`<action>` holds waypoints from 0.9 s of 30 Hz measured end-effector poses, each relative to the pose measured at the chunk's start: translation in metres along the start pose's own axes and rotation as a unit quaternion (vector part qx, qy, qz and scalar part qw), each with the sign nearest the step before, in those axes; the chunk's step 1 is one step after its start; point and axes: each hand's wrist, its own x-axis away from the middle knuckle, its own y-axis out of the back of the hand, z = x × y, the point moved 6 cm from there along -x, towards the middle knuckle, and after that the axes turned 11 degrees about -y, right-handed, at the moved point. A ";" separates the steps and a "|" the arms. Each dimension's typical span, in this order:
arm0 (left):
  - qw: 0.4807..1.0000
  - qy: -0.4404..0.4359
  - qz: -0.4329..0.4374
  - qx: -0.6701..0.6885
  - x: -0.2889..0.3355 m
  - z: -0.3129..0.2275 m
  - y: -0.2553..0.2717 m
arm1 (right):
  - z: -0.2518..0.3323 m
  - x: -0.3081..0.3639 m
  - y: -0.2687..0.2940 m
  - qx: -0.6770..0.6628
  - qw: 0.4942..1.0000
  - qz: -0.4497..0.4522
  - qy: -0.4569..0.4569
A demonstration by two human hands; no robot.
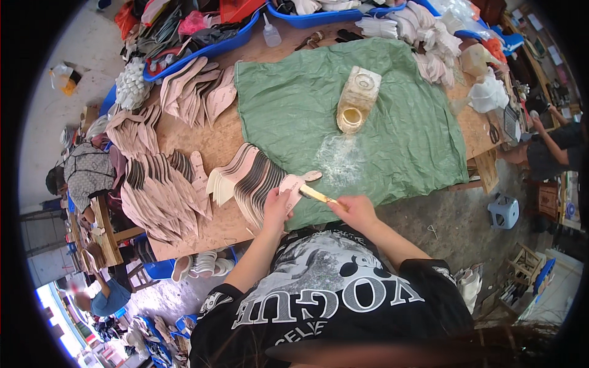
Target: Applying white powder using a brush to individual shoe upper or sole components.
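Right hand (356, 212) pinches brush (319, 195), left hand (278, 208) pink piece (292, 183); brush contact unclear, likely coating, next needing even strokes.

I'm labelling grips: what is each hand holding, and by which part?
Right hand: the brush, by its handle. Left hand: a pink insole-shaped piece, near its left edge.

Bright glare whitens the lower left; dark edges bend.

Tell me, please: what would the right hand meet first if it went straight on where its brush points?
Probably the pink sole-shaped piece in the left hand. The brush seems to overlap it, though depth is unclear.
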 end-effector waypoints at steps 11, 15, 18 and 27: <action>0.999 0.036 0.024 0.028 -0.002 0.005 0.012 | -0.030 -0.023 -0.038 0.040 0.998 -0.021 -0.031; 0.998 0.043 0.037 -0.023 0.000 0.001 0.016 | -0.066 -0.027 -0.041 0.102 0.989 -0.030 -0.100; 0.995 0.061 0.061 -0.048 -0.003 0.005 0.021 | -0.076 -0.038 -0.039 0.143 0.980 -0.027 -0.133; 0.963 -0.028 0.151 -0.221 -0.014 0.000 0.036 | -0.043 -0.075 -0.042 0.148 0.985 0.040 -0.076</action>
